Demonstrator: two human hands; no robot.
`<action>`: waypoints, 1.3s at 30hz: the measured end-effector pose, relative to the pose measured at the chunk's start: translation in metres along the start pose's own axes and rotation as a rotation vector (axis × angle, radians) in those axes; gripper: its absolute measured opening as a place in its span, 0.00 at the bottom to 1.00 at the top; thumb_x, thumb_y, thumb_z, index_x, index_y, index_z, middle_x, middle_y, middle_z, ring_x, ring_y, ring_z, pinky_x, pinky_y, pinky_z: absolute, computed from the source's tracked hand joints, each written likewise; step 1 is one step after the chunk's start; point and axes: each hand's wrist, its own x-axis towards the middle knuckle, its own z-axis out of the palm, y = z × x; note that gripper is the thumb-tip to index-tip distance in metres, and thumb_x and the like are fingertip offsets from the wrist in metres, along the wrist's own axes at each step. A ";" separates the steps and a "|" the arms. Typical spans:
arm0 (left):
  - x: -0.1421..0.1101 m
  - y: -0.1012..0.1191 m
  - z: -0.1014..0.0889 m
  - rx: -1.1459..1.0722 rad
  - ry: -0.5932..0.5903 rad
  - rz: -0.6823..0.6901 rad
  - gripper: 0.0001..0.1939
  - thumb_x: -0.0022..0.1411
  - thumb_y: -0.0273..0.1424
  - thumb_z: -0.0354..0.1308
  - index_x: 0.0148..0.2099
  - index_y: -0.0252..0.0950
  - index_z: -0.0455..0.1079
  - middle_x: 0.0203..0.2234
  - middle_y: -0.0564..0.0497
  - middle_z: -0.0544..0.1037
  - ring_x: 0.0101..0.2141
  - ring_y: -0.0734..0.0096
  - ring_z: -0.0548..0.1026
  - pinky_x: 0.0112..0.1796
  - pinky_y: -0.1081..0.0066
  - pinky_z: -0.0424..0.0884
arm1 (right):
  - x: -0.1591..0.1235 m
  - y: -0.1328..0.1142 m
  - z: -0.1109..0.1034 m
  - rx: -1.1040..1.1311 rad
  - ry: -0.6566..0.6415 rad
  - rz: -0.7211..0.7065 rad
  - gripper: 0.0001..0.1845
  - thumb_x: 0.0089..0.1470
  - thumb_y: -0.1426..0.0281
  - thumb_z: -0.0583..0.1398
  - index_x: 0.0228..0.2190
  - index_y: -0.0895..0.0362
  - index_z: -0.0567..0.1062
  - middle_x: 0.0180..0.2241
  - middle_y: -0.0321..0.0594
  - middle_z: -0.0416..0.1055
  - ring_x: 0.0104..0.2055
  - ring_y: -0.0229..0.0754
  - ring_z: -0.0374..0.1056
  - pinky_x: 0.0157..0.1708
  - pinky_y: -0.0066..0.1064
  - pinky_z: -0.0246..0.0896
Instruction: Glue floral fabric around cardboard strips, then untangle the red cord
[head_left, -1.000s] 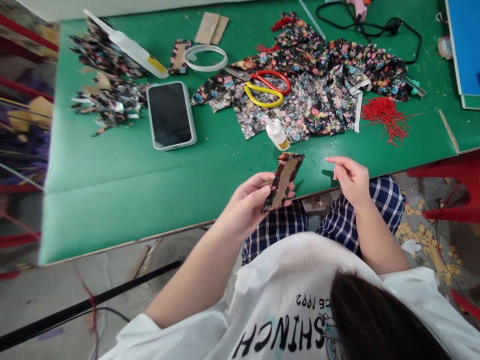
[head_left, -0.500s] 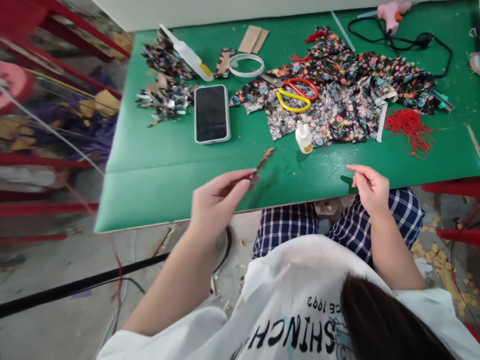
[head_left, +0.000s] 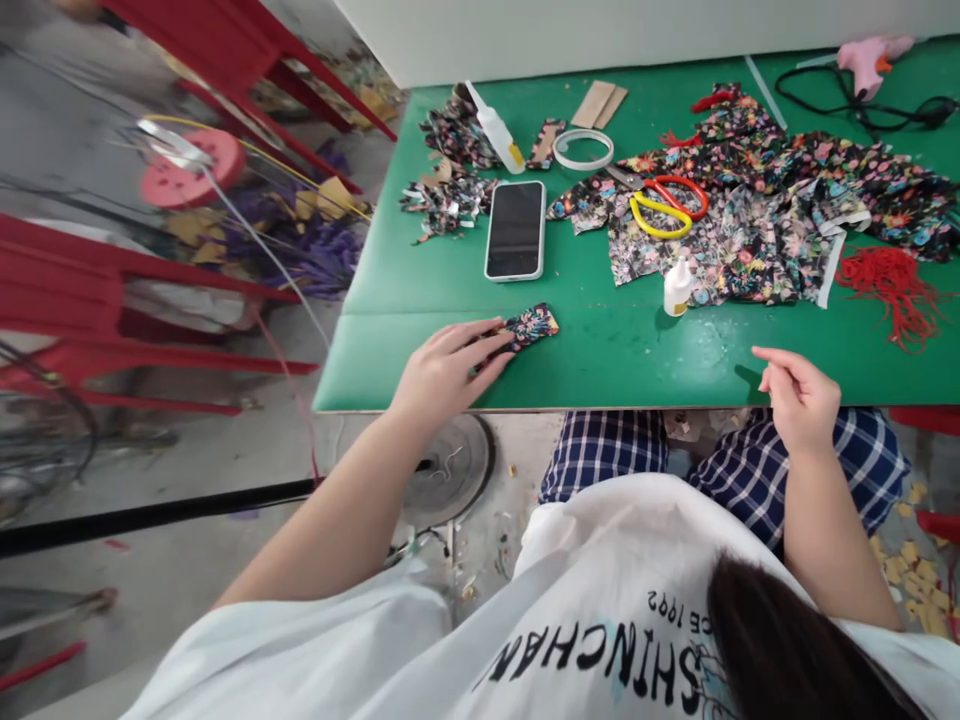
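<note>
My left hand [head_left: 448, 368] lies over a small flat piece covered in floral fabric [head_left: 534, 326], fingers stretched out on it. The piece rests patterned face up on the green table, its left end hidden under the fingers. My right hand [head_left: 802, 392] hovers at the table's front edge, fingers curled in and the index pointing left, with nothing visible in it. Between the hands, farther back, stands a small white glue bottle [head_left: 677, 288]. Behind it, scissors [head_left: 670, 208] with one red and one yellow handle lie on crumpled floral cloth [head_left: 739, 235].
A phone [head_left: 515, 232] lies left of the cloth, near fabric scraps [head_left: 450, 205] and a larger white bottle [head_left: 496, 130]. Behind are a white tape ring [head_left: 583, 150] and cardboard pieces [head_left: 598, 104]. Red threads [head_left: 889, 290] and a pink glue gun [head_left: 868, 68] are at right.
My left hand has carried the fabric-covered piece leftward, turned it from its brown side to the patterned side, and laid it on the table. My right hand keeps its pose; the view has shifted left.
</note>
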 end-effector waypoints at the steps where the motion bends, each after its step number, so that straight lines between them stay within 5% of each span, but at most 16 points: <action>1: 0.001 0.001 0.001 -0.002 0.000 0.004 0.13 0.64 0.37 0.51 0.46 0.42 0.73 0.49 0.47 0.75 0.48 0.58 0.75 0.50 0.55 0.71 | 0.000 0.000 0.000 0.000 -0.001 0.003 0.13 0.53 0.69 0.55 0.35 0.54 0.79 0.19 0.32 0.69 0.18 0.31 0.60 0.20 0.26 0.58; 7: 0.018 0.019 0.002 -0.055 -0.030 0.070 0.15 0.62 0.35 0.50 0.49 0.42 0.72 0.51 0.46 0.74 0.53 0.59 0.71 0.54 0.55 0.68 | 0.000 0.001 0.000 -0.003 -0.005 0.024 0.13 0.53 0.68 0.55 0.35 0.54 0.79 0.19 0.33 0.70 0.18 0.32 0.61 0.21 0.27 0.60; 15: 0.046 0.029 0.007 -0.014 -0.106 0.156 0.17 0.63 0.35 0.47 0.42 0.39 0.76 0.43 0.48 0.80 0.45 0.62 0.77 0.49 0.60 0.73 | -0.001 0.002 0.000 -0.010 -0.002 0.007 0.13 0.53 0.66 0.55 0.35 0.54 0.80 0.18 0.33 0.69 0.18 0.32 0.61 0.21 0.27 0.61; 29: 0.037 0.031 0.017 -0.016 -0.055 0.156 0.16 0.59 0.31 0.48 0.44 0.35 0.75 0.44 0.46 0.79 0.48 0.62 0.76 0.52 0.61 0.71 | -0.001 0.003 0.002 -0.046 0.000 -0.024 0.14 0.54 0.68 0.55 0.35 0.55 0.80 0.19 0.34 0.70 0.19 0.32 0.62 0.22 0.27 0.60; 39: 0.032 0.023 0.009 -0.021 -0.155 0.235 0.22 0.64 0.36 0.44 0.52 0.33 0.71 0.53 0.42 0.73 0.54 0.60 0.70 0.56 0.57 0.67 | -0.001 0.002 0.003 -0.080 -0.011 -0.056 0.15 0.55 0.68 0.54 0.35 0.55 0.80 0.21 0.35 0.73 0.20 0.32 0.64 0.22 0.25 0.61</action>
